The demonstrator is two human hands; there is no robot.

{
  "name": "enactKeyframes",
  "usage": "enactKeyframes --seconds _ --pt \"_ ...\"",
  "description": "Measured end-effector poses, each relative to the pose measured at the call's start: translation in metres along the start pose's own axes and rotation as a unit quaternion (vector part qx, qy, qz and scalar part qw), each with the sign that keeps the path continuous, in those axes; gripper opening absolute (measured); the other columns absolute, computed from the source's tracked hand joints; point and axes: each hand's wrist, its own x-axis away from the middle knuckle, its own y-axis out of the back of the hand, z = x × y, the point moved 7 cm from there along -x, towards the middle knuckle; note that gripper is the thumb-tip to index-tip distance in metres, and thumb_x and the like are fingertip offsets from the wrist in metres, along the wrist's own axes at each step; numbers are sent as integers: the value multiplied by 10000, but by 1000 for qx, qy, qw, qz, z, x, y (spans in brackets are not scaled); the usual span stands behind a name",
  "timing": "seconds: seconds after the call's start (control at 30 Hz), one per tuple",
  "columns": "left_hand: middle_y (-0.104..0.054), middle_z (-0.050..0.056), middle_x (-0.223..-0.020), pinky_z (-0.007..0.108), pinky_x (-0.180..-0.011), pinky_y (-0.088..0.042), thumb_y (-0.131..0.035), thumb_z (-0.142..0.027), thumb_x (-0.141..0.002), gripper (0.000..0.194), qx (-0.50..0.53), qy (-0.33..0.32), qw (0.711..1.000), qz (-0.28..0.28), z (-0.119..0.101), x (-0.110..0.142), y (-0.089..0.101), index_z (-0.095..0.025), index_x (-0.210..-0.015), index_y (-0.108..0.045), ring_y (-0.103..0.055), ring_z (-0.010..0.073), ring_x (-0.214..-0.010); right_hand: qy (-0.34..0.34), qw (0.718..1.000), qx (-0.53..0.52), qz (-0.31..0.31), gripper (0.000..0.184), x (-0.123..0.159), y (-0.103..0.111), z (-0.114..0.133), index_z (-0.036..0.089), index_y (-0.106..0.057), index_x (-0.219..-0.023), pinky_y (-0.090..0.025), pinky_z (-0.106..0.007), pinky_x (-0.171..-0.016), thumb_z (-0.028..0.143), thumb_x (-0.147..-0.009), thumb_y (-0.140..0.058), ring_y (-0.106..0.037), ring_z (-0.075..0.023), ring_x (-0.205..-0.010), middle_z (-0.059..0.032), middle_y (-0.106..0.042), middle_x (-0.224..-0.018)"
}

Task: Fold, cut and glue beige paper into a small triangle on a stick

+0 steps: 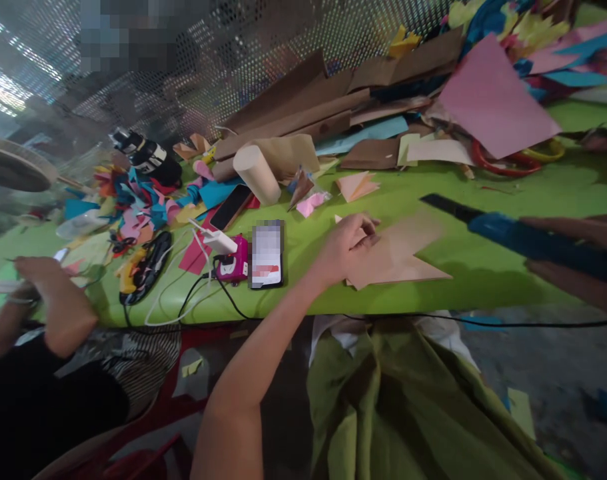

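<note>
My left hand (350,243) rests on a pale brown sheet of paper (396,257) with pointed corners. Its fingers are curled and pressed together at the paper's left side; the exact grip is partly hidden. At the right edge, my right hand (573,273) is wrapped round a blue-bodied utility knife (513,237) with a dark blade. The blade points left, above the paper's right side and apart from my left hand. Just beyond the paper lies a folded peach paper piece (356,187).
On the green table (313,293) are a phone (267,257), a magenta power adapter (240,257) with cables, a paper roll (257,175), a glue gun (136,270) and coloured scraps. Brown card (293,93) and pink paper (498,100) lie behind. Another person's hands (58,293) are at the left.
</note>
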Motion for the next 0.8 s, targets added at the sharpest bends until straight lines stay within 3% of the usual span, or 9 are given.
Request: enactKeyframes --seconds 0.1,0.23,0.33,0.47,0.53,0.67,0.8 --pt "-662 73 -1163 357 -967 -513 -541 -239 -962 70 50 36 998 -27 2 -2 6 -223 -905 -503 -614 186 -1147 27 997 56 -40 495 -30 -3 -11 256 -659 -1306 -473 -399 -824 569 -955 -505 -638 -263 -1028 -130 -679 -1113" --pt "-658 31 -979 312 -881 -519 -581 -225 -942 99 56 38 990 -124 2 -10 34 -218 -888 -499 -633 156 -955 43 990 136 -20 462 -50 -14 -7 197 -681 -1267 -459 -429 -882 494 -987 -463 -630 -290 -1065 -152 -705 -1101" --pt "-624 14 -908 300 -852 -509 -581 -206 -940 122 50 38 975 -212 4 -17 58 -222 -869 -483 -615 145 -884 87 990 111 -27 405 -47 -17 20 156 -713 -1152 -450 -446 -932 435 -998 -464 -639 -299 -1065 -180 -713 -1128" --pt "-600 8 -880 297 -823 -498 -574 -214 -941 136 38 48 958 -281 10 -28 73 -222 -856 -467 -608 143 -847 173 980 -9 97 387 -32 -47 73 163 -713 -1030 -497 -383 -838 421 -1018 -423 -666 -262 -926 -136 -733 -1010" --pt "-603 11 -878 295 -820 -493 -575 -210 -935 142 32 55 950 -307 14 -33 75 -221 -848 -462 -611 144 -846 169 980 -10 108 381 -29 -59 90 177 -701 -1059 -491 -396 -851 439 -1017 -427 -652 -279 -969 -130 -723 -1032" --pt "-625 19 -872 288 -809 -482 -570 -185 -913 146 14 77 935 -345 23 -43 78 -221 -824 -460 -618 148 -839 155 984 34 81 324 -31 -77 107 213 -677 -1073 -491 -417 -793 476 -959 -524 -631 -298 -931 -107 -698 -1003" --pt "-660 27 -886 284 -808 -485 -573 -131 -880 126 1 99 924 -369 27 -58 87 -214 -828 -493 -640 156 -849 142 985 -35 97 201 -34 -88 111 213 -662 -968 -502 -389 -763 391 -910 -586 -643 -271 -897 -86 -682 -954"
